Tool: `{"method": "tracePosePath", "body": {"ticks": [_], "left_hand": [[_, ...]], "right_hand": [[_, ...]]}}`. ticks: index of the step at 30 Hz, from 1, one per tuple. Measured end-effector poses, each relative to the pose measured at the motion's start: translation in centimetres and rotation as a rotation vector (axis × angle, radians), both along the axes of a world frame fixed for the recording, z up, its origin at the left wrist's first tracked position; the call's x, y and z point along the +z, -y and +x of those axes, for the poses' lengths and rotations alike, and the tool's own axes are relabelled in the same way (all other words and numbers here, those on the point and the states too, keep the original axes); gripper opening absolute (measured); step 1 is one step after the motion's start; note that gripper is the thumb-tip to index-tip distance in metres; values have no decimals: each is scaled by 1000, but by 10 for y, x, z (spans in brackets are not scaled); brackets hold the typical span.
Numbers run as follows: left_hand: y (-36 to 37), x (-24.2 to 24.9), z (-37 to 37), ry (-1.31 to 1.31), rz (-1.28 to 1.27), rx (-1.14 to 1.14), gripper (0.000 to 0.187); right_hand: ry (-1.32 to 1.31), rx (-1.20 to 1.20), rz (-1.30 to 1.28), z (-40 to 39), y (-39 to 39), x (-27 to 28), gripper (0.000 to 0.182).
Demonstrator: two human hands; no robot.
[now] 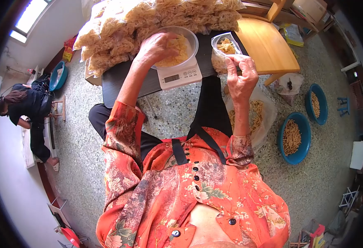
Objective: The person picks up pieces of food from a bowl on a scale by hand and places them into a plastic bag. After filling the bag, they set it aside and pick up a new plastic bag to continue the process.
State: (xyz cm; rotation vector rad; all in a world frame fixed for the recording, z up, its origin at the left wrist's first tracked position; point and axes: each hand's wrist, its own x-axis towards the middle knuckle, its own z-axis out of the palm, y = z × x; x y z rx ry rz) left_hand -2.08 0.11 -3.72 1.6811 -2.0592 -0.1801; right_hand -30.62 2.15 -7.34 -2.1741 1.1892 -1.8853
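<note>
My left hand (158,47) reaches into a clear round bowl (192,39) of yellowish dried pieces (180,51), its bent fingers down among them. The bowl rests on a white kitchen scale (179,77) with a small grey display; its digits are too small to read. My right hand (242,74) pinches the rim of an open clear plastic bag (219,64) between thumb and fingers. The bag stands upright at the right end of the dark table (121,80), partly filled with similar yellow pieces. My left fingertips are partly hidden in the bowl.
Filled clear bags (119,31) are piled along the table's back. A wooden stool (268,45) adjoins on the right. An open floor sack (262,118) and two blue basins (295,138) (316,104) hold dried pieces. Another person (30,105) bends at the far left.
</note>
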Motion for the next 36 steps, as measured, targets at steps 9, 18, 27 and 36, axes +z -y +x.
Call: {"method": "tracePosePath", "body": {"ticks": [9, 18, 27, 36], "left_hand": [[2, 1, -8, 76, 88, 30, 24], [6, -10, -3, 164, -161, 15, 13], [-5, 11, 16, -598, 88, 127, 19], [2, 2, 36, -1479, 274, -16, 20]], "right_hand": [[-10, -3, 22, 0, -1, -1, 11], [10, -2, 29, -1, -1, 0, 12], [22, 13, 2, -1, 4, -7, 12], [24, 22, 8, 0, 2, -6, 12]]}}
